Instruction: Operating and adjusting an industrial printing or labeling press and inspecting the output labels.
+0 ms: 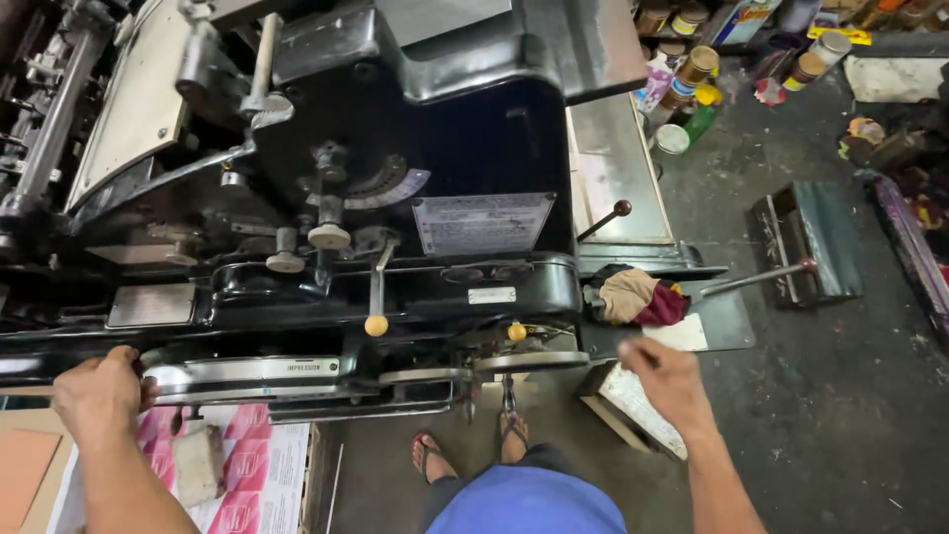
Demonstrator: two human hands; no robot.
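- The left hand (99, 391) is gripping the press (326, 198) at its chrome rail (247, 374), fingers curled over the left end; the rail's long axis is running rightward from them.
- The right hand (667, 381) is hovering, fingers loosely bent and holding nothing, just below the bundled rag (633, 297) and a white sheet (682, 334).
- The yellow-knobbed lever (377, 324) is standing between both hands, nearer the right.
- Black cast iron, glossy; the rag looks soft.

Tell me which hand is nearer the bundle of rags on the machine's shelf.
Right. The right hand hovers just below the rags; the left hand rests far off on the machine's front rail.
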